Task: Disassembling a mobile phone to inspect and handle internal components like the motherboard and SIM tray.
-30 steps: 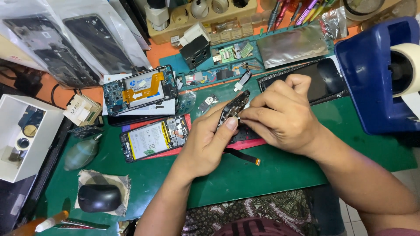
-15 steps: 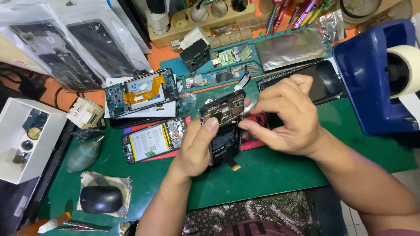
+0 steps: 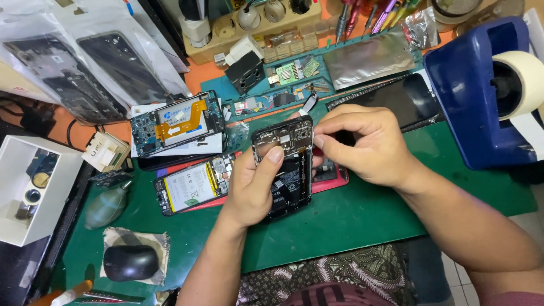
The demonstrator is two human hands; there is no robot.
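The left hand (image 3: 249, 190) grips an opened black phone (image 3: 286, 170), circuit board and battery exposed, upright above the green worktop (image 3: 362, 221); the right hand (image 3: 365, 147) pinches its top edge.

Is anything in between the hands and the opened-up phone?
No. The left hand holds the opened phone directly, thumb on its face, and the right hand pinches at its top right edge. Nothing sits between them.

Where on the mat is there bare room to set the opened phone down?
Bare green mat shows below the right hand, running toward the blue tape dispenser. A smaller patch lies between the left hand and the mouse. Behind the opened phone, boards and parts crowd the mat.
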